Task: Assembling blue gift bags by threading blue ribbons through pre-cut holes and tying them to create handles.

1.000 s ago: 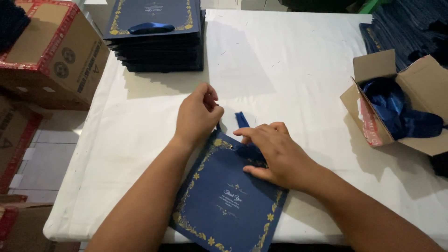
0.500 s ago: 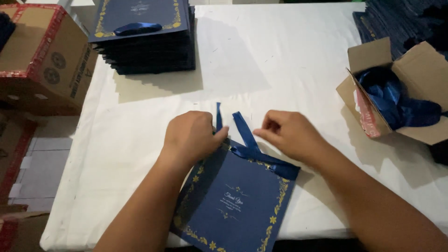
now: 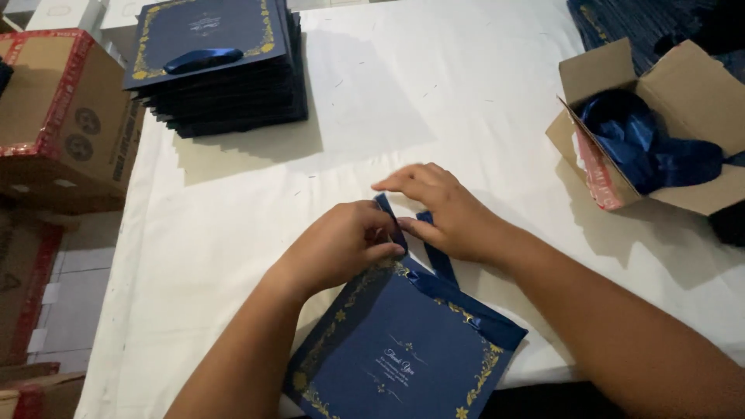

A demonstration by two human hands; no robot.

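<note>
A dark blue satin ribbon (image 3: 434,252) is being worked at the top edge of a navy card with gold borders (image 3: 403,349) on the white-covered surface (image 3: 434,93).

Since half a second ago, the hands have been brought together: the left hand (image 3: 341,240) is seen with fingers pinched on one ribbon tail, the right hand (image 3: 450,213) with fingers pressed on the other.

Navy card (image 3: 403,349) with gold floral border and small pale script lay flat, skewed, its near corner overhanging the counter (image 3: 233,217) edge. A dark blue satin ribbon (image 3: 438,260) crossed its upper edge, two tails extending away from it.
</note>
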